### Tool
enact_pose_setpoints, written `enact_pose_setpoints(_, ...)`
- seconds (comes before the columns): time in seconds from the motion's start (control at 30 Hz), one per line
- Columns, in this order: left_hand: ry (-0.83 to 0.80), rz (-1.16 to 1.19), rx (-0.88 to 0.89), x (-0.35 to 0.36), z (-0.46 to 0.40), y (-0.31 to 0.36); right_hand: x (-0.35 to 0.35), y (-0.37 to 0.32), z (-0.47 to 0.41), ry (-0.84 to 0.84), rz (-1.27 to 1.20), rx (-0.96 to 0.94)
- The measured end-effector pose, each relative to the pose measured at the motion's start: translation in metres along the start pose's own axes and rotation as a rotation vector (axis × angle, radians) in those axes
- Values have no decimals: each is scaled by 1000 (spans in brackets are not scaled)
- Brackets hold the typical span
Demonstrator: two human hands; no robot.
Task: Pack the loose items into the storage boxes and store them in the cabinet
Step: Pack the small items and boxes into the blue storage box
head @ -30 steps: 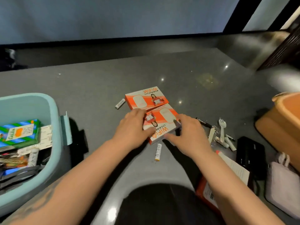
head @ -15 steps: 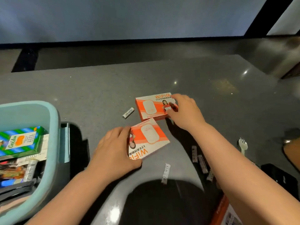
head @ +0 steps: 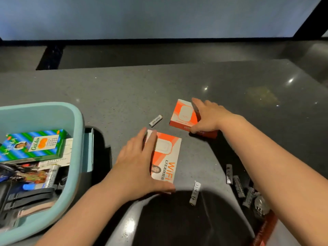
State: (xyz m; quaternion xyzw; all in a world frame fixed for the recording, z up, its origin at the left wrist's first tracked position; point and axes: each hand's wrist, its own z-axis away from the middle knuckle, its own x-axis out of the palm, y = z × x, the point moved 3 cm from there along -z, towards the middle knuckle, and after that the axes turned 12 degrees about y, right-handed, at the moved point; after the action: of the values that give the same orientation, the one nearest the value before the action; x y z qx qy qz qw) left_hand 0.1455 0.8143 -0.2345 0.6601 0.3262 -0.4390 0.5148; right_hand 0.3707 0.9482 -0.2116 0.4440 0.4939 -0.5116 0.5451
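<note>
Orange far box (head: 184, 112) now tilted, right hand (head: 209, 118) gripping | left hand (head: 136, 167) flat on near box (head: 166, 157)

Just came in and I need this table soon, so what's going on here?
A person is packing loose items. Their left hand lies on the nearer orange WiFi box, thumb at its near edge, while the right hand grips the farther orange WiFi box, tilting it up off the grey table. A light blue storage bin at the left already holds packets and straps. Loose batteries are not yet packed.
</note>
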Motion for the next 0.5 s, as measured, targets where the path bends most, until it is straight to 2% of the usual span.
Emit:
enact_pose_setpoints(0.13,-146,-31,118,10,-15,5,8,-3,41,8,-1,149)
enact_pose_setpoints(0.23,-211,-45,23,19,-21,8,20,-13,73,14,-17,244)
enact_pose_setpoints(0.33,-128,-14,-90,26,-21,14,27,-20,92,66,-10,284)
enact_pose_setpoints(0.5,54,-1,-136,27,-12,23,22,-16,111,103,-33,332)
